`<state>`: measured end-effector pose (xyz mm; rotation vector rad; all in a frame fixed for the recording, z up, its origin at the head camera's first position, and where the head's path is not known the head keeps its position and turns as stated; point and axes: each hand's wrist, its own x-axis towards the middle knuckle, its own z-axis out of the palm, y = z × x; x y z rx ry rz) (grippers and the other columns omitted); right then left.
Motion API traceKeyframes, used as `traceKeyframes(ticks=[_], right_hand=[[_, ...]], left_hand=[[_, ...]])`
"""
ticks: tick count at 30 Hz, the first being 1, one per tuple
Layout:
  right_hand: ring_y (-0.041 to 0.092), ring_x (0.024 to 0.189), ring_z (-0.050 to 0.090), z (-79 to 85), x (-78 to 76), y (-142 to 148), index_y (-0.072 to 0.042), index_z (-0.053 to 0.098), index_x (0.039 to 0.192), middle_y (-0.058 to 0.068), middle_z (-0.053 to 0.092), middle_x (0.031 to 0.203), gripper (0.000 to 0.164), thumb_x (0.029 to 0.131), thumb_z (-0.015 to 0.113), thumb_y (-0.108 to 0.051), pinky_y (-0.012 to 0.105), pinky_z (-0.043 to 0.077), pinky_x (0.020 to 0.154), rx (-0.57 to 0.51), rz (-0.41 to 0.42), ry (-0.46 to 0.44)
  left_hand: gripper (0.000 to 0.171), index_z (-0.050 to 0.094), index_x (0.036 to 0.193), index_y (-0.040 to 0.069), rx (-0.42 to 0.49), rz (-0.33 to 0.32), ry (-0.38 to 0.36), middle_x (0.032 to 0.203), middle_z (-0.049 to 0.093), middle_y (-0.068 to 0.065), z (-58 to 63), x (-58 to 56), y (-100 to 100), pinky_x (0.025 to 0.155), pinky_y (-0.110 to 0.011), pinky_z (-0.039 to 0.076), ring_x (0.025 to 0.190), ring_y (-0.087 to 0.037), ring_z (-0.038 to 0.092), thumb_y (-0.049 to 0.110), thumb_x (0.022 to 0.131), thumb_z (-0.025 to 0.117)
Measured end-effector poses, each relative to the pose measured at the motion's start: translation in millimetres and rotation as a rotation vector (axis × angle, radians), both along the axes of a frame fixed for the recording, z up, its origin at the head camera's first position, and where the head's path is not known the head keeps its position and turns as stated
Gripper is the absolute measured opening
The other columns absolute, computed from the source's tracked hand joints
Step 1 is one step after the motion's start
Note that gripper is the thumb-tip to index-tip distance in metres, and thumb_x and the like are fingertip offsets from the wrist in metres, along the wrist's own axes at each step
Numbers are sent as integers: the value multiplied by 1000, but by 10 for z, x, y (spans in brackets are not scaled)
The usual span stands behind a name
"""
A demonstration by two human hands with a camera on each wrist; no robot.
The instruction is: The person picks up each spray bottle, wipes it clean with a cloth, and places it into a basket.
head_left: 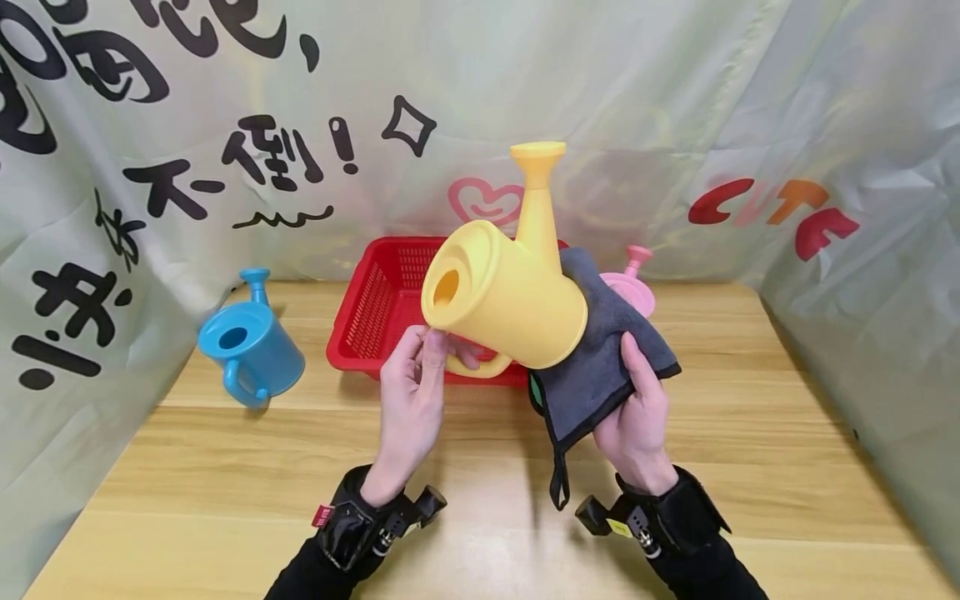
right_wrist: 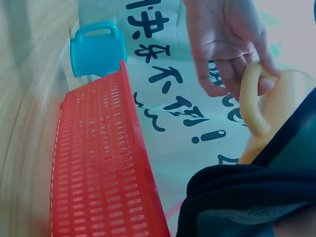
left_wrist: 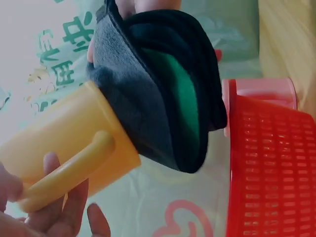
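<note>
Two hands work above a wooden table [head_left: 225, 467]. At about 7 o'clock from the yellow watering can [head_left: 506, 296], the left hand [head_left: 411, 400] grasps the can's handle [head_left: 480, 365], fingers curled round it, holding the can tilted in the air with its spout [head_left: 537, 200] pointing to 12 o'clock. At the can's 4 o'clock, the right hand [head_left: 637, 412] grips a grey cloth [head_left: 600, 350], thumb laid over it, and presses the cloth against the can's base. Behind the can, at 12 o'clock, sits a red basket [head_left: 375, 308]. A blue watering can [head_left: 251, 342] stands at 9 o'clock, well apart; a pink one [head_left: 633, 279] peeks out at 2 o'clock.
</note>
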<state>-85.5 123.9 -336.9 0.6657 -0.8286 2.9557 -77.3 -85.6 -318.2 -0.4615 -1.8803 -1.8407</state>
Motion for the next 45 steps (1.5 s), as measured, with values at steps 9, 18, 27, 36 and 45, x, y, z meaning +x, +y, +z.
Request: traceKeyframes(ticks=[9,18,27,36,45], right_hand=[[19,124,64,-13,-70,46,-6,49,140,8,64,135,37,111,30,-18,31,50,107,-40,104,-13],[28,129,61,-62,-209,329,4,46,143,18,61,139,45,111,18,-12,36,46,113,-141,450,106],[35,135,55,-107,-268,377,8,45,143,26,56,142,49,112,19,-20,42,40,118,-317,703,90],[33,133,57,-68,-237,267,6,47,140,24,58,140,53,112,15,-26,39,43,116,-325,765,63],[34,132,58,-79,-202,200,8,46,138,26,58,139,46,112,21,-22,41,44,114,-372,784,27]], left_hand=[[43,29,83,0,209,-298,14,69,31,-7,-1,-9,-9,76,-23,48,67,-15,39,33,112,31],[44,25,70,9,321,-411,-69,63,21,-2,55,-29,-68,58,-29,23,58,-18,21,23,112,27],[50,26,66,10,352,-350,-271,59,19,-2,7,-17,-29,58,-24,23,55,-16,18,30,110,38],[51,27,66,10,394,-371,-298,56,18,-2,-18,-23,-7,53,-26,16,53,-16,16,33,109,41],[48,29,71,14,557,-465,-487,60,18,3,-7,4,16,57,-23,19,55,-10,18,41,109,41]])
